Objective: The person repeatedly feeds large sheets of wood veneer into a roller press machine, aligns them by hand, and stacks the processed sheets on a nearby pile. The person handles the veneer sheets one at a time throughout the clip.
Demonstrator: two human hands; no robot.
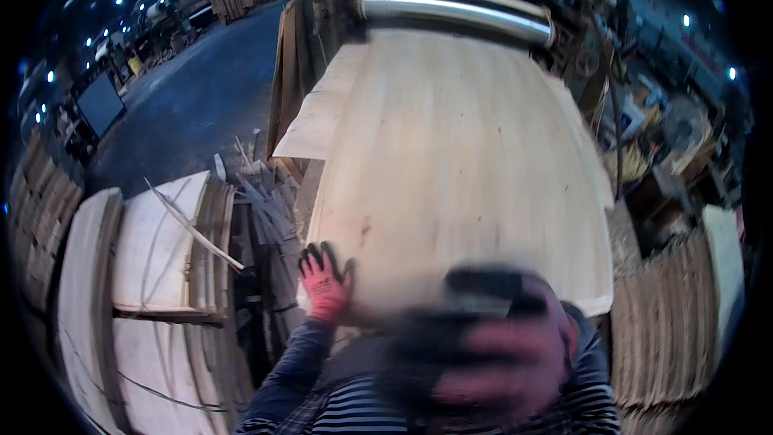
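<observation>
A wide, pale wood veneer sheet (459, 169) lies in front of me, running away to a shiny metal roller (459, 12) at the far end. At the sheet's near left corner is my left hand (324, 286) in a pink glove with black fingertips, its fingers spread against the edge. My right hand (499, 346), gloved alike, is raised close to the camera and hides part of the near edge. Motion smears its fingers, so I cannot make out a grip. Another veneer piece (322, 113) sticks out from under the sheet's left side.
Strapped veneer stacks (161, 250) stand at the left, with a loose wood strip (193, 225) across one. Wood scraps (266, 201) litter the space beside the sheet. Another veneer stack (664, 322) rises at the right. An upright board (286, 72) leans near the roller's left end.
</observation>
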